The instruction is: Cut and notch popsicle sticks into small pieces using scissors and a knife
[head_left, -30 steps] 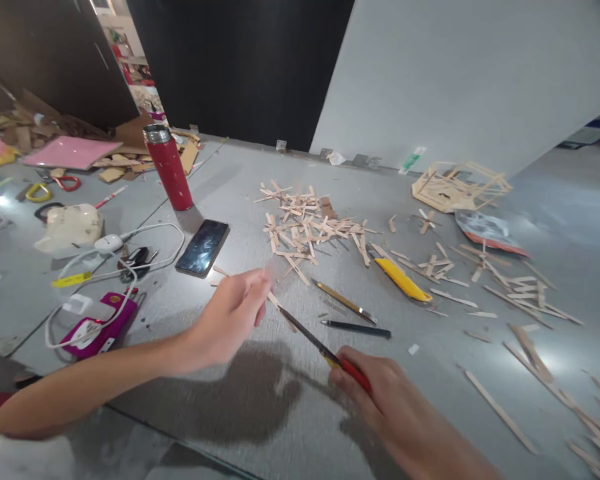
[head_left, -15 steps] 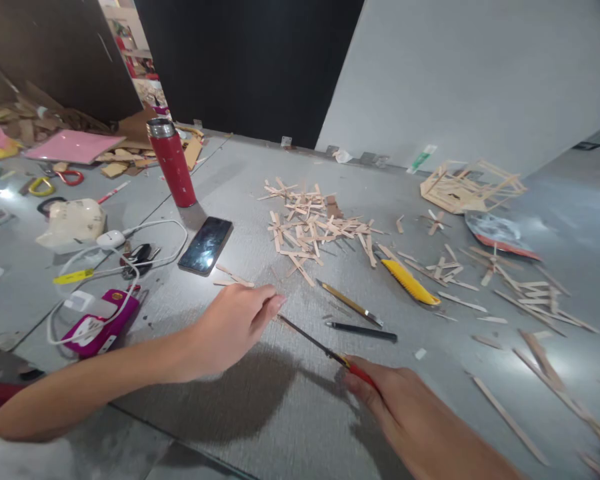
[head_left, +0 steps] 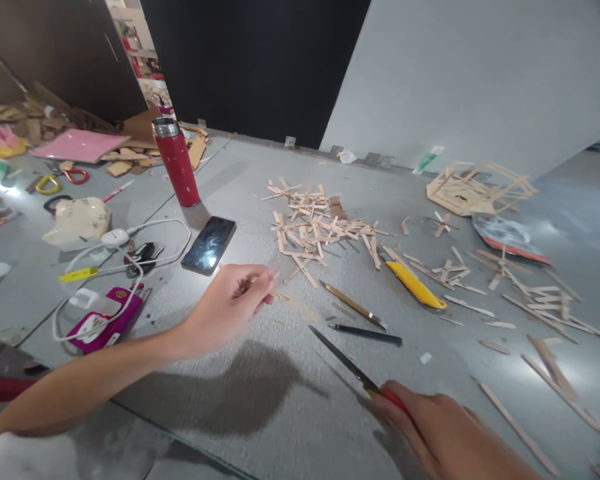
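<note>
My left hand (head_left: 235, 300) is closed in a pinch on a thin wooden stick (head_left: 303, 308), whose free end is smeared by motion. My right hand (head_left: 430, 427) grips the red handle of a slim dark metal file (head_left: 341, 357). The file's tip points up and left, apart from the stick. Just beyond it lie a black pen-like tool (head_left: 366, 333) and a brass-coloured craft knife (head_left: 355, 303). A pile of short wooden sticks (head_left: 315, 230) is spread on the grey table, past my left hand.
A yellow box cutter (head_left: 415, 283) and loose wood strips (head_left: 517, 427) lie to the right. Behind them stands a wooden stick frame (head_left: 480, 190). On the left are a phone (head_left: 209, 245), a red bottle (head_left: 176, 163), a white cable (head_left: 187, 233) and a purple box (head_left: 107, 320).
The file has drawn back to the right and down, away from the stick. My left hand has turned slightly and still pinches the stick. The view has shifted a little left.
</note>
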Demonstrator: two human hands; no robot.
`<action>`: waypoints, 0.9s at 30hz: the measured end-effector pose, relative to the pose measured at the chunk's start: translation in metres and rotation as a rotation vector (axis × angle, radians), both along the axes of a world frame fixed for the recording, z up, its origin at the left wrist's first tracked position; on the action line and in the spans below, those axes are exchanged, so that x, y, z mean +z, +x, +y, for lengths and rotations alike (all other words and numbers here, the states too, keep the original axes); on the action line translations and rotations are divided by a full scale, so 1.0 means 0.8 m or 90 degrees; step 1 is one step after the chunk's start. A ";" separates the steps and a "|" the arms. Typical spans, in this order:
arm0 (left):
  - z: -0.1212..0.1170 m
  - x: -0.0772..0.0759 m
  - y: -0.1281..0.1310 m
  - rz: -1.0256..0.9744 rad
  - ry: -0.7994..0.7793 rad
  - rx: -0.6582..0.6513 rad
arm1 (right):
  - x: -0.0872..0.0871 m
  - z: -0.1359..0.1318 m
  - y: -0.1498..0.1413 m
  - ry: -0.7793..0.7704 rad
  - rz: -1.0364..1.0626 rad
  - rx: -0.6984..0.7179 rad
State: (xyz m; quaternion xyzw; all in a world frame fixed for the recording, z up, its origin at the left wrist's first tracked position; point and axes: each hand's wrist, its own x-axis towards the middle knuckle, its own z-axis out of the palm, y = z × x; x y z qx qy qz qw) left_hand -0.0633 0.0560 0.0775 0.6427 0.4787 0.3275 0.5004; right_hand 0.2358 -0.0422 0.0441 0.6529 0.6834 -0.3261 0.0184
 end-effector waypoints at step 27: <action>-0.030 -0.031 0.013 -0.139 -0.102 -0.130 | 0.031 0.062 -0.099 -0.054 0.598 -0.100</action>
